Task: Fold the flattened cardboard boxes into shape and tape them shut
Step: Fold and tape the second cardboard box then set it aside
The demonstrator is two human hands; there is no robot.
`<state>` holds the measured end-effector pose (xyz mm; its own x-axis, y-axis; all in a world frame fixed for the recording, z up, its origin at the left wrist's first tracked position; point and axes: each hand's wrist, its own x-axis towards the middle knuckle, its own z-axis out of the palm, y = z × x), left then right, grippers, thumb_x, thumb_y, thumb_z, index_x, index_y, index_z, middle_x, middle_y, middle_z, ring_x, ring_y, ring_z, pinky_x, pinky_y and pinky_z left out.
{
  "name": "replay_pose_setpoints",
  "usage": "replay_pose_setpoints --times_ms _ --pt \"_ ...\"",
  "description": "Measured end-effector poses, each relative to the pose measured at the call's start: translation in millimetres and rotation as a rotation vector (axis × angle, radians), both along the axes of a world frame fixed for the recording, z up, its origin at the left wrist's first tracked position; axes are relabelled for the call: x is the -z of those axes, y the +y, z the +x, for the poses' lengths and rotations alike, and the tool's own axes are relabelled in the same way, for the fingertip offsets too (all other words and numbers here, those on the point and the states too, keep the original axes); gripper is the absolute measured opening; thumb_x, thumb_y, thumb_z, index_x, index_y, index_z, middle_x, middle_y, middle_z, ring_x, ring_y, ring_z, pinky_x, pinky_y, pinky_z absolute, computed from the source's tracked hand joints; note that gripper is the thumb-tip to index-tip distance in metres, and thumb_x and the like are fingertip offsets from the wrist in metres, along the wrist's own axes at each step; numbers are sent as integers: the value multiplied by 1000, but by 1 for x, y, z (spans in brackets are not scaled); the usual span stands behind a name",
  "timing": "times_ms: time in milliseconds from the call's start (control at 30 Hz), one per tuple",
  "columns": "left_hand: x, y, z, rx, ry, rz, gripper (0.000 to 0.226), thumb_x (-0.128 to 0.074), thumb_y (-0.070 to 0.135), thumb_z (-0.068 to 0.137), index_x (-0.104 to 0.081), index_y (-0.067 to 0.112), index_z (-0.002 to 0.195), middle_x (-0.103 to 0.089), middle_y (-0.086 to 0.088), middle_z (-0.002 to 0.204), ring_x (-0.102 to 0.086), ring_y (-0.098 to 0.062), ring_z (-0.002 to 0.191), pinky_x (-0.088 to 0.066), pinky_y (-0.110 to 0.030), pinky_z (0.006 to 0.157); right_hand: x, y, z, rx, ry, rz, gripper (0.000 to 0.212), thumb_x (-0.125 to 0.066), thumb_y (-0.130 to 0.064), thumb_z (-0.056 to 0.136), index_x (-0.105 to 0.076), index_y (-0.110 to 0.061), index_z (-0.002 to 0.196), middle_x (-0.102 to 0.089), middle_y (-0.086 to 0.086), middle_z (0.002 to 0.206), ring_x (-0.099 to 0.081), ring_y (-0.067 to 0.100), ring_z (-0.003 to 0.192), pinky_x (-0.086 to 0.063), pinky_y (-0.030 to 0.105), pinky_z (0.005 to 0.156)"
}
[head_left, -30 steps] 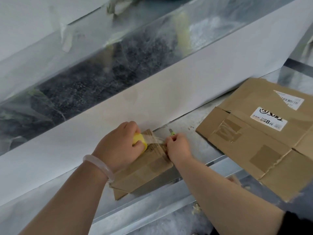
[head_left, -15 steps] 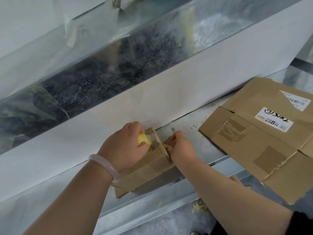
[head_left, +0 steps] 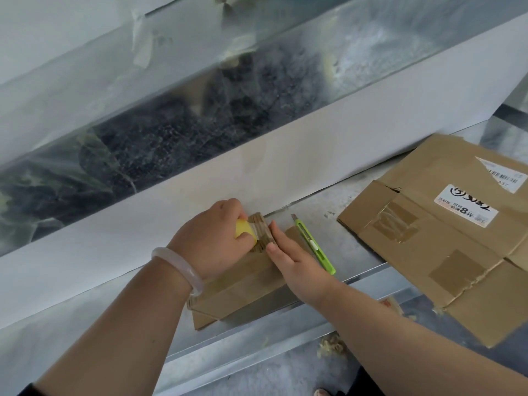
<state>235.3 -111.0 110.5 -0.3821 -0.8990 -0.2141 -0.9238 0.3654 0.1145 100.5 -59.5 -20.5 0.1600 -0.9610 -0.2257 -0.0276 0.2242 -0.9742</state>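
Since half a second ago the green knife (head_left: 313,244) has left the right hand (head_left: 294,264) and now lies on the metal ledge (head_left: 337,215), just beside that hand, blade tip toward the wall. Nearest me, pale scraps (head_left: 331,345) lie on the floor below the ledge. On the ledge sits the small box (head_left: 243,290), its long axis running from the near edge away toward the wall, its near end jutting over the lip. My view of its top is largely blocked by both wrists. The right hand's fingers lie straight against the box's right side near the far end. The left hand (head_left: 211,241), a pale bangle (head_left: 183,270) on its wrist, curls round the yellow tape roll (head_left: 243,228), which it holds at the box's far end. To the right lies a flattened carton (head_left: 428,247) with labels and old tape. Beyond stands a white panel (head_left: 171,218), then a cloudy pane (head_left: 171,132).
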Motion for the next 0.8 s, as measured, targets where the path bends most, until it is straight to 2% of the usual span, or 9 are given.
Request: replay_pose_setpoints --times_ms 133,200,267,367,467,567,633,700,800 --pt "-3 -3 1 12 -6 47 24 -50 35 91 -44 23 111 -46 5 114 -52 -17 89 -41 -31 71 -10 -13 -22 -258 364 26 73 -38 -55 100 0 -29 157 -9 -10 164 -9 9 150 -11 26 118" --pt "-5 -4 3 13 7 70 19 -50 35 91 -42 26 106 -45 6 110 -52 -16 88 -40 -30 69 -22 -19 -28 -279 470 -85 80 -48 -50 98 6 -36 156 -4 -16 163 -12 9 149 -17 31 120" --pt "-6 -4 4 14 26 80 17 -51 34 90 -42 27 103 -46 6 108 -53 -15 87 -41 -30 67 -35 -25 -25 -273 480 -238 92 -62 -38 93 7 -43 154 -8 -21 161 -12 2 147 -19 23 116" --pt "-6 -5 5 11 51 72 17 -54 33 88 -44 28 100 -47 7 103 -53 -13 84 -41 -29 65 -37 -32 -12 -288 469 -275 108 -75 -36 84 6 -39 155 -22 -32 148 -11 -7 141 -12 12 107" --pt "-4 -6 8 16 94 54 18 -58 34 85 -46 31 98 -48 9 99 -53 -11 84 -39 -27 65 -35 -34 -10 -304 520 -281 106 -75 -39 83 4 -40 154 -10 -43 132 0 -14 135 -8 14 110" --pt "-1 -4 19 -8 156 43 19 -60 42 85 -52 38 102 -57 13 99 -55 -7 86 -43 -27 68 -32 -35 -11 -308 605 -281 102 -71 -50 82 5 -51 150 -4 -25 159 -2 0 147 -15 30 118" --pt "3 2 31 -63 230 62 33 -60 54 84 -56 46 115 -61 20 109 -58 -5 95 -49 -29 81 -31 -34 -10 -316 655 -278 97 -66 -57 83 6 -56 148 2 -20 162 -5 7 150 -17 36 119" --pt "5 8 39 -91 314 70 44 -59 59 83 -54 49 125 -60 22 121 -57 -5 106 -49 -33 93 -31 -33 -9 -325 683 -291 94 -63 -58 85 6 -56 149 2 -19 163 -4 7 150 -16 37 120" --pt "6 10 37 -66 272 14 45 -57 59 84 -53 48 127 -61 19 124 -57 -8 109 -48 -36 94 -33 -33 -9 -325 704 -323 92 -63 -56 87 2 -50 152 -3 -17 163 1 2 149 -10 32 121"
